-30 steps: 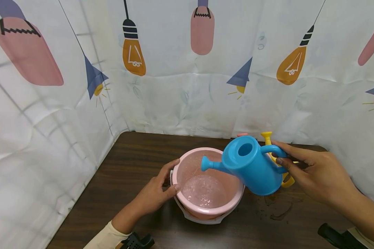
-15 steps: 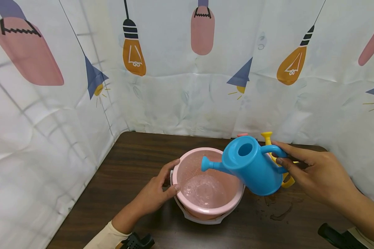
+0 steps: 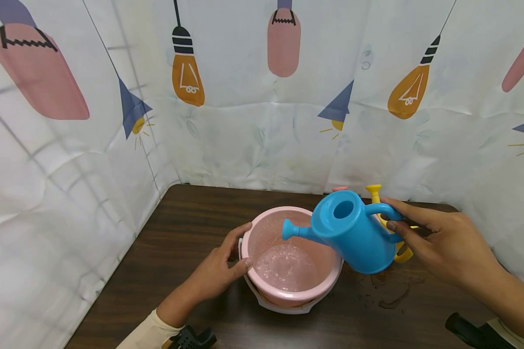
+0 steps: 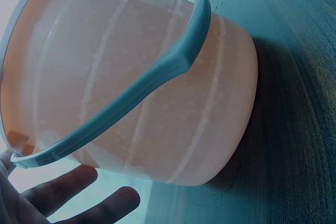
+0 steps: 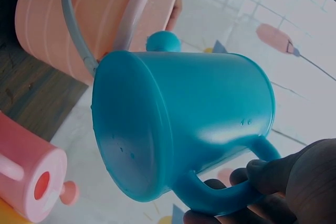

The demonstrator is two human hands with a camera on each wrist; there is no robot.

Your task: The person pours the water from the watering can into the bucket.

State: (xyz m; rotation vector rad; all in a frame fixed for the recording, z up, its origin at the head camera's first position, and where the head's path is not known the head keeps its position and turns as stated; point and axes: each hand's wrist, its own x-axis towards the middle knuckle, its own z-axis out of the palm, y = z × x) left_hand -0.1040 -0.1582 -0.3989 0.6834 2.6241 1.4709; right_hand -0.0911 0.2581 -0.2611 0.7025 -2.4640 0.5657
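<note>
My right hand (image 3: pixel 445 237) grips the handle of a blue toy watering can (image 3: pixel 358 232), tilted with its spout (image 3: pixel 294 230) over the pink bucket (image 3: pixel 288 293). Faint streaks show below the spout, and the water (image 3: pixel 284 266) in the bucket is rippled. My left hand (image 3: pixel 220 266) rests on the bucket's left rim, with the thumb on the rim. In the left wrist view, two fingers (image 4: pixel 105 205) stretch out straight beside the bucket wall. Seen from the right wrist, my fingers and thumb (image 5: pixel 273 174) curl round the can's handle.
Behind the blue can stand a yellow watering can (image 3: pixel 373 191) and a pink watering can (image 5: pixel 31 166), both mostly hidden in the head view. A wet patch (image 3: pixel 395 300) marks the dark wooden table (image 3: pixel 192 218). A printed white curtain (image 3: pixel 253 135) hangs behind and at the left.
The ripples on the water in the bucket have shifted. Both hands, the blue watering can and the bucket look still.
</note>
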